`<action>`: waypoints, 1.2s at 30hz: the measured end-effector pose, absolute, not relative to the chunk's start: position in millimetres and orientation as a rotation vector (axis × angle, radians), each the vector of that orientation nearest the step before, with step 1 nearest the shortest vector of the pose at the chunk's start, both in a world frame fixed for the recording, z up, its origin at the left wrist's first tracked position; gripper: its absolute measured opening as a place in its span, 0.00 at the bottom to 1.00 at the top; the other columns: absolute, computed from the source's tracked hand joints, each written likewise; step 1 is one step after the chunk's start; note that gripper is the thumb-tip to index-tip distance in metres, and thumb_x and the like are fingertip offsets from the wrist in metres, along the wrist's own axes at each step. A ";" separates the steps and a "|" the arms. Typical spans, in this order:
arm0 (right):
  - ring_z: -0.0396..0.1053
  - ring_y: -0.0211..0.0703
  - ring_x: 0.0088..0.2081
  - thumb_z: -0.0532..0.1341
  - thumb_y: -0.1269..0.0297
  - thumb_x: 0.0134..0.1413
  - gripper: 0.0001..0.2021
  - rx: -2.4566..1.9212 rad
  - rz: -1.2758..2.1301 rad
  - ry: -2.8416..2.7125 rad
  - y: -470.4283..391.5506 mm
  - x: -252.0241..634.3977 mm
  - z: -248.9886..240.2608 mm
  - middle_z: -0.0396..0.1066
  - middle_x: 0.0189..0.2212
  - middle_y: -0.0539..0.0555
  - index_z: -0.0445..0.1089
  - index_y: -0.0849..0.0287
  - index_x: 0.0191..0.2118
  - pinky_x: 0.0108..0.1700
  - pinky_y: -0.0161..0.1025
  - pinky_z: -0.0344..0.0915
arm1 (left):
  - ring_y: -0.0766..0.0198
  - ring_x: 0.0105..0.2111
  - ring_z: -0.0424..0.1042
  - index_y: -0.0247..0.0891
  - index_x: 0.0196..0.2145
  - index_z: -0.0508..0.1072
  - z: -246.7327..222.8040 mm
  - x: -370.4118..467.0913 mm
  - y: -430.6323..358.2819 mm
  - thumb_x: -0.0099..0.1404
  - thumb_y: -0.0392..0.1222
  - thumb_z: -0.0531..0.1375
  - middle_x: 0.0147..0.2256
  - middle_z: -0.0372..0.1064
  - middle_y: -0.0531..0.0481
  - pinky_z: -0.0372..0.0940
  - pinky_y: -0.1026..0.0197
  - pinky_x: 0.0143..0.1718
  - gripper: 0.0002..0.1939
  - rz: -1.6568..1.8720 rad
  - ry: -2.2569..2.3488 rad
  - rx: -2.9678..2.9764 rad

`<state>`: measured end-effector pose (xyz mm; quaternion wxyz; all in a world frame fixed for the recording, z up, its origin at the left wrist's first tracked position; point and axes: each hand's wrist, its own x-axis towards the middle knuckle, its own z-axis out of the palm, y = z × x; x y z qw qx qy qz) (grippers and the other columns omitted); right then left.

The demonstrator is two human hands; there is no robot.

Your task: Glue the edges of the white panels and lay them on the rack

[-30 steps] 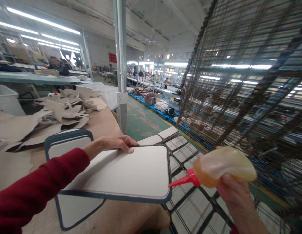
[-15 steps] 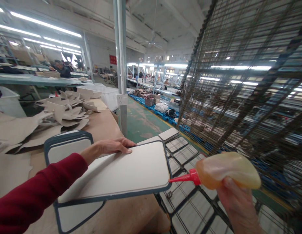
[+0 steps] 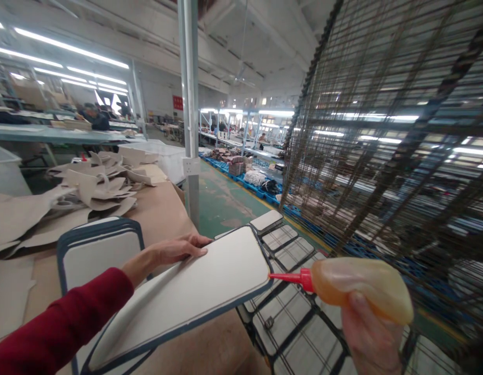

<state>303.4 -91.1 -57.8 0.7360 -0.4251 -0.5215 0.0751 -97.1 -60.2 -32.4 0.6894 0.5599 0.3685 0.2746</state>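
Your left hand pinches the far edge of a pale, dark-edged panel, thumb on its face and fingers along the rim; you have it tilted over the brown surface. To the panel's right, your right hand grips a squeeze bottle of amber liquid, thumb pressed to its side; you cannot tell how the other fingers lie behind it. Its red nozzle points at the panel's right-hand edge, the tip apparently touching.

Left of the panel, a stack of similar panels is partly hidden by your red sleeve and the panel itself. Right of it, below the bottle, pale pieces lie under wires in a dark-barred frame. Beyond the stack, curled beige scraps crowd the surface.

Further right of the panel, a tall, leaning wire rack stands between you and much of the room. Straight beyond the panel rises a grey post with a socket box, a white bin to its left. Past these run green floor, loaded blue pallets and, far left, a person at a bench under strip lights.
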 end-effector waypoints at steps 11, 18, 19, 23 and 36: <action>0.70 0.54 0.41 0.71 0.52 0.44 0.20 -0.891 0.142 -1.091 -92.5 291.7 -49.8 0.71 0.33 0.56 0.70 0.60 0.39 0.46 0.52 0.68 | 0.58 0.38 0.77 0.34 0.51 0.75 -50.6 -93.9 -60.2 0.58 0.44 0.66 0.44 0.77 0.41 0.69 0.63 0.40 0.24 0.692 0.782 1.151; 0.69 0.47 0.41 0.75 0.60 0.34 0.22 -0.711 0.391 -0.857 -89.5 270.2 -34.7 0.70 0.37 0.52 0.70 0.57 0.38 0.52 0.51 0.67 | 0.57 0.39 0.76 0.34 0.51 0.75 -56.6 -90.7 -63.2 0.58 0.45 0.67 0.43 0.77 0.41 0.69 0.62 0.40 0.25 0.732 0.802 1.117; 0.69 0.48 0.42 0.75 0.62 0.34 0.22 -0.717 0.401 -0.848 -89.2 268.9 -33.9 0.70 0.38 0.52 0.71 0.58 0.38 0.54 0.52 0.65 | 0.56 0.40 0.76 0.34 0.52 0.74 -57.5 -90.3 -63.5 0.58 0.45 0.66 0.44 0.77 0.41 0.69 0.62 0.41 0.25 0.738 0.799 1.116; 0.70 0.52 0.44 0.74 0.63 0.35 0.24 -0.702 0.425 -0.843 -87.7 265.8 -34.5 0.70 0.41 0.54 0.71 0.56 0.42 0.56 0.61 0.62 | 0.56 0.40 0.76 0.34 0.52 0.74 -61.2 -88.7 -64.0 0.57 0.46 0.67 0.44 0.77 0.40 0.69 0.61 0.41 0.26 0.753 0.796 1.097; 0.70 0.44 0.38 0.75 0.67 0.31 0.25 -0.646 0.522 -0.776 -80.3 256.6 -35.3 0.72 0.34 0.50 0.72 0.58 0.41 0.50 0.48 0.69 | 0.58 0.39 0.76 0.33 0.53 0.73 -74.3 -88.1 -63.9 0.58 0.46 0.67 0.45 0.76 0.40 0.68 0.63 0.39 0.26 0.817 0.814 1.049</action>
